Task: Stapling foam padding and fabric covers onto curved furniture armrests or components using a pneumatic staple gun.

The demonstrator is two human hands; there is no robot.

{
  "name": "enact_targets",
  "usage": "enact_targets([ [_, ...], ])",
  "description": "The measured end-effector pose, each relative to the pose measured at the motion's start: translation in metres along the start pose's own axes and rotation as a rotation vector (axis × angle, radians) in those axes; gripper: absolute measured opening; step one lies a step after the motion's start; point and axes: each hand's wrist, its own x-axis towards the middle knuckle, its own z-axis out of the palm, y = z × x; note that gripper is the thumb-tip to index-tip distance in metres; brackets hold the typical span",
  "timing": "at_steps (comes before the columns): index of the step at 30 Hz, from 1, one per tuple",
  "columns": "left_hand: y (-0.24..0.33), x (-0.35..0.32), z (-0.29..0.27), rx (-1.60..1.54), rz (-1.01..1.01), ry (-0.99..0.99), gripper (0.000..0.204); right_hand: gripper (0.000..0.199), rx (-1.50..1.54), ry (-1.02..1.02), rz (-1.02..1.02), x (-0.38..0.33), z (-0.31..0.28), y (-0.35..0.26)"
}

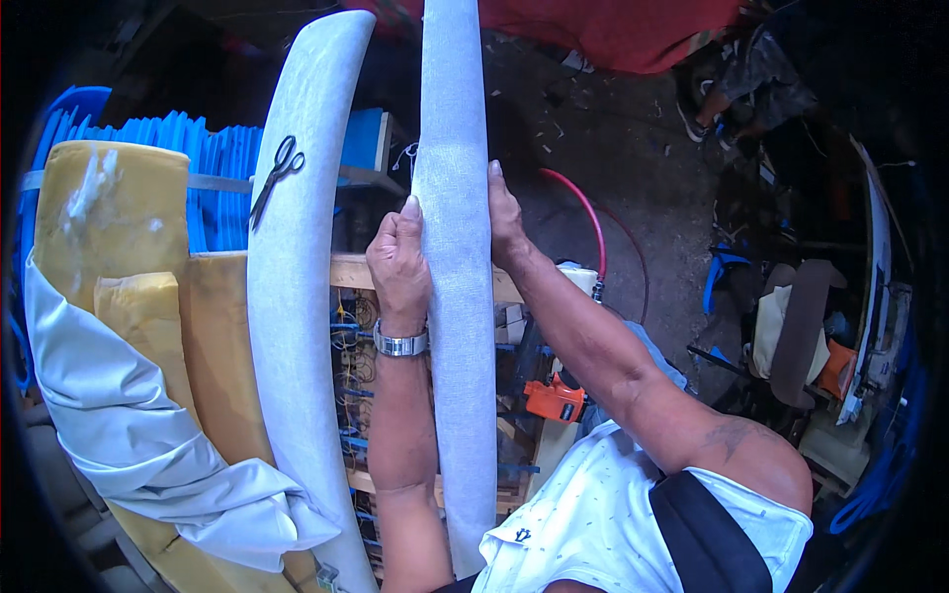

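Note:
Between my two hands stands a long, narrow panel (458, 296) covered in light grey fabric, running from the top of the view down to my body. My left hand (400, 259), with a metal-banded watch above it, is closed at the panel's left edge, thumb pointing up along the fabric. At the right edge my right hand (505, 212) grips it, thumb up; its other fingers are mostly hidden. To the left lies a second fabric-covered, curved padded piece (297, 326), with black scissors (276, 182) resting on it.
Beneath is a wooden frame with wire springs (354, 395). Yellow foam (114, 222) and draped grey fabric (148, 445) lie left, before blue sheets (222, 148). An orange tool (554, 398) and a red hose (590, 212) are right. Another person's leg (714, 104) shows far right.

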Motion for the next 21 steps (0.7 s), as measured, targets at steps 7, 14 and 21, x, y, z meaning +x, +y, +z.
enact_targets([
  [7, -0.001, 0.006, -0.002, -0.311, -0.014, 0.059, 0.036, 0.077, -0.968, 0.053, -0.719, -0.06, 0.051, -0.042],
  [14, -0.02, -0.007, -0.009, -0.043, 0.013, 0.045, 0.043, 0.082, -0.327, -0.17, -0.45, 0.019, 0.02, -0.066],
  [21, -0.031, -0.007, -0.013, -0.223, -0.059, 0.043, 0.04, 0.101, -1.055, -0.034, -0.671, -0.031, 0.039, -0.037],
])
